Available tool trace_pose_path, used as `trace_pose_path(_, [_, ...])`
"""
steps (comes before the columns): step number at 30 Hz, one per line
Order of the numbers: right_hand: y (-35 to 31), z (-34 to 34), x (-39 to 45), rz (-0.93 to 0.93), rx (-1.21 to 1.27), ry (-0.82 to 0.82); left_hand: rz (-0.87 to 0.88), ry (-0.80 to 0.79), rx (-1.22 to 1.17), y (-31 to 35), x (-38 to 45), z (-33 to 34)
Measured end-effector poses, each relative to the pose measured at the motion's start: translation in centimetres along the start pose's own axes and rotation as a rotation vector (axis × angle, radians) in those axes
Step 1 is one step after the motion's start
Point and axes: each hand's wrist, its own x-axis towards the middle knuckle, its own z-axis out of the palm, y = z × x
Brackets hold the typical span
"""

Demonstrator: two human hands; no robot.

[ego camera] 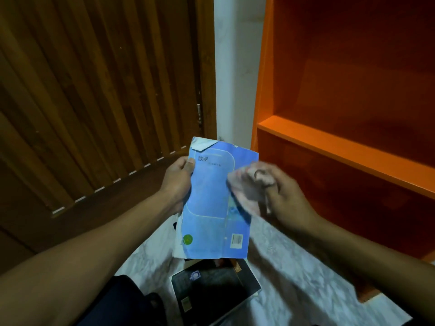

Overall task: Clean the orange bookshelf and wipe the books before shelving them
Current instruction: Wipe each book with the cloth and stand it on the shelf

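1. Pale marbled floor (pixel 294 267) runs under us, with a dark slatted wooden door (pixel 94 90) to the left and the orange bookshelf (pixel 341 149) standing open to the right, its visible shelves bare.

2. We hold the blue book (pixel 211 201) in mid-air between our two hands, cover facing us, its long axis running away from us, slightly tilted, with the barcode end nearest our body.

3. Our left hand (pixel 175 182) grips the book's left edge near the far end, thumb curled over the cover and the other fingers hidden behind it.

4. Our right hand (pixel 284 191) is clenched around a bunched pinkish cloth (pixel 247 187), which is blurred; it appears to lie against the cover's right side, near the middle of the book's length.

5. The relation that counts: the unwiped cover lies left of and below the cloth hand, so we judge the wipe should travel across and down the long axis, toward the barcode end.

6. The right hand is nearer the shelf, but the left hand carries the book; shelving means swinging it rightward over the orange board.

7. A black book (pixel 211 285) lies on the floor directly below, apart from both hands, apparently waiting its turn.
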Motion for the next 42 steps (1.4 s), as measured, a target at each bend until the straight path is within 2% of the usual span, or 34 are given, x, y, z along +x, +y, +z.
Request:
trace_pose_path(2, [-0.7,-0.1,2.7,0.026,0.024,0.265,0.003,-0.066,0.002,-0.3,-0.6,1.0])
trace_pose_path(3, [-1.3,0.0,3.9,0.025,0.003,0.346,0.004,-0.093,0.007,-0.5,-0.9,1.5])
trace_pose_path(5, [-2.0,1.1,5.2,0.009,-0.033,0.373,0.005,-0.144,0.006,-0.8,-1.4,2.7])
trace_pose_path(8, [-1.3,4.2,4.3,-0.042,-0.111,0.198,0.001,-0.181,-0.059,-0.8,-1.8,4.0])
trace_pose_path(11, [-0.2,6.2,3.0,-0.106,-0.055,0.112,-0.069,-0.165,-0.183,-0.1,-1.7,4.1])
trace_pose_path(16, [0.4,8.0,-0.6,-0.277,-0.068,-0.141,-0.176,-0.071,-0.405,1.4,-0.6,2.9])
trace_pose_path(19, [0.9,7.7,-2.1,-0.302,-0.037,-0.265,-0.176,-0.008,-0.484,1.6,0.0,1.7])
trace_pose_path(23, [2.3,7.1,-3.8,-0.394,-0.122,-0.454,-0.101,-0.006,-0.523,2.3,0.8,0.0])
trace_pose_path(25, [3.3,6.7,-4.5,-0.326,-0.188,-0.611,-0.077,-0.018,-0.532,2.7,0.9,-0.5])
trace_pose_path(27, [4.5,6.1,-4.9,-0.174,-0.28,-0.749,-0.077,-0.03,-0.544,2.8,0.8,-1.0])
trace_pose_path(29, [5.6,5.1,-4.8,0.052,-0.272,-0.763,-0.098,-0.037,-0.555,2.9,0.6,-1.3])
trace_pose_path(32, [6.5,3.1,-3.6,0.521,-0.082,-0.512,-0.141,-0.031,-0.558,2.7,0.6,-1.9])
trace_pose_path(35, [5.8,1.9,-1.7,0.938,0.462,-0.192,-0.182,-0.041,-0.564,2.6,0.4,-2.2])
trace_pose_path(37, [4.6,1.6,-0.6,1.019,0.815,-0.104,-0.202,-0.026,-0.529,2.5,0.4,-2.2])
trace_pose_path(38, [3.9,1.4,-0.2,1.016,0.9,-0.109,-0.208,-0.015,-0.504,2.4,0.4,-2.1])
trace_pose_path(42, [2.2,1.6,-0.5,0.893,0.822,-0.253,-0.113,0.042,-0.248,1.3,0.8,-1.8])
